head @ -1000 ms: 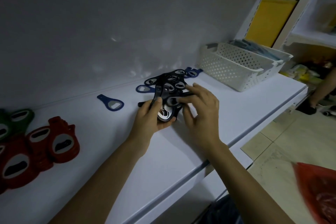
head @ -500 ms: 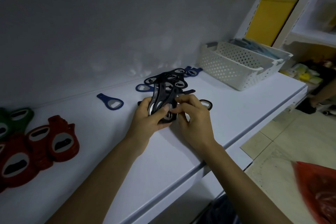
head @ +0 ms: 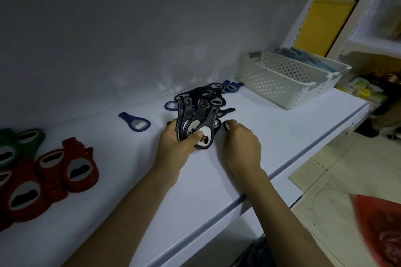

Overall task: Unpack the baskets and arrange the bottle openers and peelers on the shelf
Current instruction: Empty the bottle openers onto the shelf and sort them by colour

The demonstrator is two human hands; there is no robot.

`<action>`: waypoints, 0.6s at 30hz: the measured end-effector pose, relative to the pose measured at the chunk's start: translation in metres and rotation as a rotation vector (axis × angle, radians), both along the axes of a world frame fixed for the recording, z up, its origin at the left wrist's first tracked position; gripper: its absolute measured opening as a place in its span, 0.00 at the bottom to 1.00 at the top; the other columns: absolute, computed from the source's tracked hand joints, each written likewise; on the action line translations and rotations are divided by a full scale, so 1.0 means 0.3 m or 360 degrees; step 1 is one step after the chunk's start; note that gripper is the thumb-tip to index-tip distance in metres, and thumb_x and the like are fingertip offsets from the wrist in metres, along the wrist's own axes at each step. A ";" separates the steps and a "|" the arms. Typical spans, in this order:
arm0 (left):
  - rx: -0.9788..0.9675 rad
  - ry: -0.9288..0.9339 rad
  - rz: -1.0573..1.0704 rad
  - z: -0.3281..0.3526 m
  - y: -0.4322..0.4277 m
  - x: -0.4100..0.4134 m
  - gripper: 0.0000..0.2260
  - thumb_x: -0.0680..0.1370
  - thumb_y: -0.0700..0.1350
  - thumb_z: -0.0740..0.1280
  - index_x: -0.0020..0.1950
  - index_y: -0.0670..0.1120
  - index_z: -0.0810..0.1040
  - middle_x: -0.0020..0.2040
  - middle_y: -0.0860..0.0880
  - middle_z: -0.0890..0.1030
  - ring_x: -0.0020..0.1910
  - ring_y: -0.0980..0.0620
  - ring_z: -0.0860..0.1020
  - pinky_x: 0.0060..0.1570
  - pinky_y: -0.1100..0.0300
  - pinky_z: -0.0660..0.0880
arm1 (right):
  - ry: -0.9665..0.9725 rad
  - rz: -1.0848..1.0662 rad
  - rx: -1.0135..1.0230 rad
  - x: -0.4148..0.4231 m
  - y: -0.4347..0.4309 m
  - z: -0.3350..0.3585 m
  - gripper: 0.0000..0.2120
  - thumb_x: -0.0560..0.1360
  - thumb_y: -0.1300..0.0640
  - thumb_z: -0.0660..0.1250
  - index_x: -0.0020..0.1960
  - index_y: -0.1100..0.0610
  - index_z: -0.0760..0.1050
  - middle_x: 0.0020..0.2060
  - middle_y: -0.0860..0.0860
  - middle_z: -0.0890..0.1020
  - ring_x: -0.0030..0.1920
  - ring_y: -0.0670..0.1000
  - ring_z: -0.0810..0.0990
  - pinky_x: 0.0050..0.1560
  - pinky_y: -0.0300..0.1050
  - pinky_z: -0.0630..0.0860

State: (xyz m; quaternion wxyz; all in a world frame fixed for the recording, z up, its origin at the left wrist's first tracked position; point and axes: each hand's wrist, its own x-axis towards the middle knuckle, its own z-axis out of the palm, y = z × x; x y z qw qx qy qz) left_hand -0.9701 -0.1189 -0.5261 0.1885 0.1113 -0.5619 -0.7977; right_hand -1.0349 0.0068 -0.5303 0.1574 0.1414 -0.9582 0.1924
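Shelf (head: pixel 271 136) half stocked, red openers (head: pixel 80 167) lower left; left hand (head: pixel 173 149) fingers curled round black openers (head: pixel 197 119), right hand (head: pixel 240 143) pinching 1 loose opener (head: pixel 226 125); basket (head: pixel 282 84) upper right unemptied.

Head view reads dim, with a cool bluish cast. I note pale blotchy reflections on the back wall (head: pixel 173 76) just above the shelf (head: pixel 282 136). The brightest zone is upper right, by the yellow panel (head: pixel 321 26). Metal faces of the black bottle openers (head: pixel 201 119) glint white. Red bag (head: pixel 382 230), lower right, is smeared. The shelf edge bows from wide-angle distortion.
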 end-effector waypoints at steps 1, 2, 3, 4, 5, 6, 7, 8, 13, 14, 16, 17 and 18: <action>-0.0016 0.0000 0.0001 0.001 0.001 0.001 0.16 0.74 0.29 0.66 0.61 0.38 0.74 0.53 0.38 0.81 0.51 0.42 0.81 0.50 0.47 0.80 | 0.0039 0.0011 0.0057 0.006 -0.001 0.000 0.16 0.77 0.64 0.56 0.63 0.56 0.70 0.52 0.55 0.79 0.48 0.58 0.77 0.38 0.45 0.65; -0.0027 0.0005 0.0002 0.001 0.003 0.001 0.16 0.74 0.29 0.66 0.61 0.37 0.74 0.54 0.37 0.80 0.52 0.41 0.80 0.50 0.48 0.80 | 0.0073 0.0029 0.0099 0.008 -0.002 0.001 0.20 0.76 0.64 0.57 0.67 0.55 0.67 0.53 0.55 0.79 0.49 0.58 0.77 0.40 0.45 0.65; -0.0032 0.0015 0.0006 0.001 0.004 0.001 0.16 0.74 0.29 0.66 0.61 0.37 0.74 0.54 0.37 0.80 0.52 0.41 0.80 0.48 0.49 0.81 | 0.0117 0.0040 0.0146 0.008 -0.004 0.004 0.22 0.76 0.65 0.57 0.70 0.56 0.65 0.54 0.55 0.79 0.51 0.58 0.77 0.42 0.46 0.65; -0.0035 0.0026 0.0011 0.000 0.004 0.000 0.16 0.74 0.28 0.66 0.60 0.37 0.74 0.53 0.37 0.80 0.51 0.43 0.81 0.46 0.52 0.81 | 0.0153 0.0047 0.0194 0.005 -0.008 0.008 0.22 0.76 0.65 0.56 0.70 0.56 0.65 0.53 0.55 0.79 0.51 0.58 0.76 0.44 0.46 0.65; -0.0034 0.0038 0.0017 -0.001 0.004 -0.002 0.16 0.74 0.28 0.66 0.60 0.37 0.74 0.52 0.38 0.80 0.49 0.44 0.81 0.43 0.55 0.81 | 0.0177 0.0049 0.0236 0.001 -0.012 0.016 0.20 0.76 0.64 0.54 0.67 0.57 0.67 0.51 0.55 0.79 0.50 0.58 0.75 0.45 0.46 0.62; -0.0030 0.0051 0.0022 -0.002 0.005 -0.004 0.15 0.74 0.28 0.66 0.59 0.37 0.75 0.51 0.39 0.81 0.47 0.46 0.81 0.42 0.57 0.80 | 0.0192 0.0050 0.0288 -0.003 -0.014 0.027 0.17 0.75 0.64 0.53 0.62 0.58 0.70 0.49 0.55 0.80 0.49 0.58 0.74 0.44 0.46 0.60; -0.0023 0.0060 0.0030 -0.004 0.006 -0.005 0.15 0.74 0.28 0.66 0.58 0.39 0.75 0.49 0.40 0.81 0.46 0.48 0.82 0.41 0.59 0.80 | 0.0211 0.0062 0.0298 -0.006 -0.017 0.036 0.16 0.73 0.65 0.52 0.57 0.59 0.72 0.47 0.55 0.80 0.48 0.58 0.74 0.44 0.45 0.58; -0.0008 0.0068 0.0042 -0.006 0.006 -0.008 0.14 0.74 0.27 0.65 0.57 0.40 0.76 0.48 0.42 0.82 0.45 0.49 0.82 0.40 0.60 0.80 | 0.0247 0.0087 0.0264 -0.009 -0.016 0.040 0.17 0.71 0.64 0.51 0.53 0.59 0.74 0.46 0.55 0.80 0.47 0.58 0.74 0.44 0.45 0.57; 0.0121 0.0062 0.0088 -0.012 -0.005 -0.016 0.13 0.74 0.28 0.66 0.53 0.44 0.78 0.45 0.46 0.83 0.45 0.48 0.82 0.42 0.57 0.80 | 0.0657 0.0221 -0.0630 -0.003 0.001 0.034 0.11 0.69 0.67 0.66 0.45 0.57 0.84 0.45 0.54 0.83 0.47 0.57 0.78 0.55 0.53 0.69; 0.0148 0.0042 0.0088 -0.013 -0.007 -0.019 0.13 0.74 0.29 0.66 0.53 0.43 0.78 0.46 0.45 0.83 0.46 0.47 0.82 0.42 0.56 0.80 | 0.0715 0.0252 -0.0767 -0.005 0.005 0.030 0.11 0.68 0.69 0.70 0.45 0.57 0.85 0.44 0.54 0.81 0.46 0.57 0.77 0.52 0.53 0.70; 0.0182 0.0012 0.0068 -0.013 -0.010 -0.024 0.12 0.75 0.29 0.66 0.55 0.42 0.77 0.48 0.43 0.82 0.48 0.45 0.82 0.43 0.55 0.80 | 0.0685 0.0375 -0.0998 0.000 0.011 0.026 0.12 0.69 0.71 0.72 0.46 0.57 0.85 0.40 0.54 0.78 0.41 0.55 0.77 0.44 0.48 0.73; 0.0193 0.0005 0.0052 -0.012 -0.010 -0.026 0.12 0.75 0.29 0.65 0.56 0.41 0.77 0.49 0.42 0.82 0.48 0.45 0.82 0.44 0.54 0.80 | 0.0669 0.0438 -0.1055 0.005 0.012 0.025 0.12 0.69 0.71 0.72 0.48 0.58 0.85 0.39 0.54 0.77 0.40 0.53 0.77 0.42 0.43 0.74; 0.0200 0.0002 0.0036 -0.011 -0.010 -0.026 0.13 0.75 0.30 0.65 0.56 0.41 0.77 0.50 0.42 0.82 0.49 0.45 0.82 0.45 0.54 0.80 | 0.0673 0.0492 -0.1056 0.011 0.012 0.022 0.11 0.70 0.70 0.71 0.49 0.59 0.84 0.39 0.54 0.78 0.39 0.52 0.78 0.41 0.40 0.74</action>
